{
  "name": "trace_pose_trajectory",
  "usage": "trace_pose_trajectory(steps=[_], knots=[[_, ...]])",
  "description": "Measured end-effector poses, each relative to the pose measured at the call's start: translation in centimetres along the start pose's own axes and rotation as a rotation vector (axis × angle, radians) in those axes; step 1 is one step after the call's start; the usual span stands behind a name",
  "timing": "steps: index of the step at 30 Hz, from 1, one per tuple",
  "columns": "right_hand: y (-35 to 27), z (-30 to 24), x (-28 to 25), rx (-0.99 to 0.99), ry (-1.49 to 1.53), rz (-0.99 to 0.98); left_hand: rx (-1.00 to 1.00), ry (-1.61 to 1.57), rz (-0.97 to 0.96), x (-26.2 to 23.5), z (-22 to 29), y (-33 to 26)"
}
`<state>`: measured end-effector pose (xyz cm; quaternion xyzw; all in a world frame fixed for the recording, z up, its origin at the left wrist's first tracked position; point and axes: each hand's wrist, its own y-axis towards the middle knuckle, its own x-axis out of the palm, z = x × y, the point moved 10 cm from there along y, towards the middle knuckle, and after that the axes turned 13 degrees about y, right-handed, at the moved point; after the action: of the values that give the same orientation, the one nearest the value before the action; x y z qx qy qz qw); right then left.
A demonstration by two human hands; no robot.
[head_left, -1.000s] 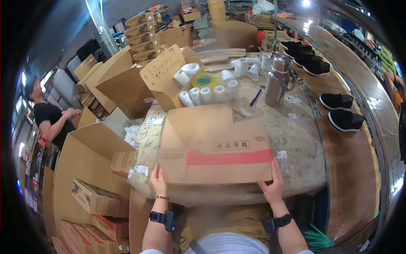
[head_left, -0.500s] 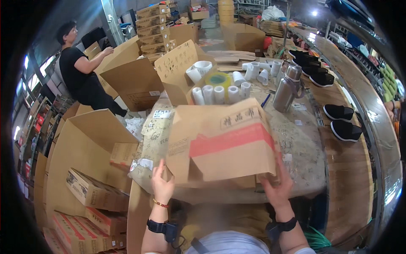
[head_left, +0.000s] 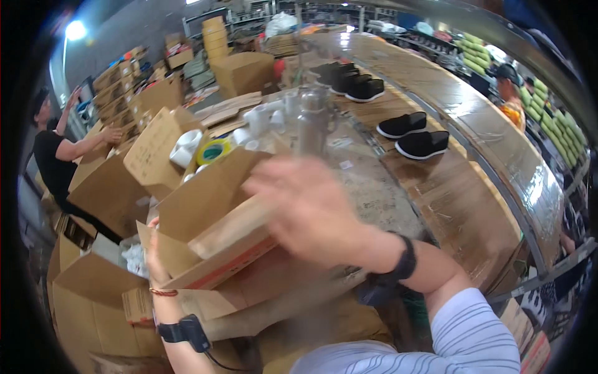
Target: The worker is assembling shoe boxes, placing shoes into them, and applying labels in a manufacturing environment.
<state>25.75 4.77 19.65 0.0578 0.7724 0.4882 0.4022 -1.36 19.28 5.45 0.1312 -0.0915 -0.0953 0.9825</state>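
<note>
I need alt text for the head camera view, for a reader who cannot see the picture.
A person tilts a flattened cardboard box with a red stripe over a worktable, the left hand gripping its lower left edge and the blurred right hand spread open above it. Behind stand a metal bottle, tape rolls and black shoes.
</note>
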Motion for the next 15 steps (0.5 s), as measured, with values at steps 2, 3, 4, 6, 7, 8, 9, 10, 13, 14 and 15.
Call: trace_pose_trajectory(steps=[2,3,4,6,7,8,9,10,13,14,15], knots=[[-0.2,1.5,4.0,0.037,0.138,-0.084,-0.115,-0.041,-0.087,1.2,-1.0,0.8],[-1.0,4.2,6.4,0.114,0.161,-0.139,-0.132,-0.009,-0.148,2.3,-1.0,1.0],[-2.0,8.2,9.6,0.288,0.213,-0.257,-0.13,-0.011,-0.165,3.4,-0.7,1.1],[-2.5,11.8,12.4,0.463,0.27,-0.369,-0.128,0.164,-0.034,3.3,-0.6,1.2],[-2.2,11.5,13.4,0.477,0.366,-0.421,-0.128,0.17,-0.036,3.1,-1.0,1.1],[-2.2,11.2,14.2,0.49,0.462,-0.473,-0.005,0.609,-0.015,2.8,-0.6,1.2],[-2.2,11.0,14.4,0.489,0.464,-0.471,0.124,1.045,0.008,3.0,0.2,1.0],[-2.3,10.9,14.0,0.453,0.407,-0.413,0.031,1.007,0.024,4.3,0.8,0.7],[-0.9,7.5,7.9,0.016,0.284,0.051,-0.115,0.893,-0.017,4.0,-0.2,1.1],[-0.6,6.1,4.4,-0.146,0.271,0.243,-0.126,0.898,-0.001,3.2,-0.6,1.1],[-0.6,7.0,2.0,-0.143,0.173,0.369,-0.045,0.954,-0.017,2.9,-0.6,1.4]])
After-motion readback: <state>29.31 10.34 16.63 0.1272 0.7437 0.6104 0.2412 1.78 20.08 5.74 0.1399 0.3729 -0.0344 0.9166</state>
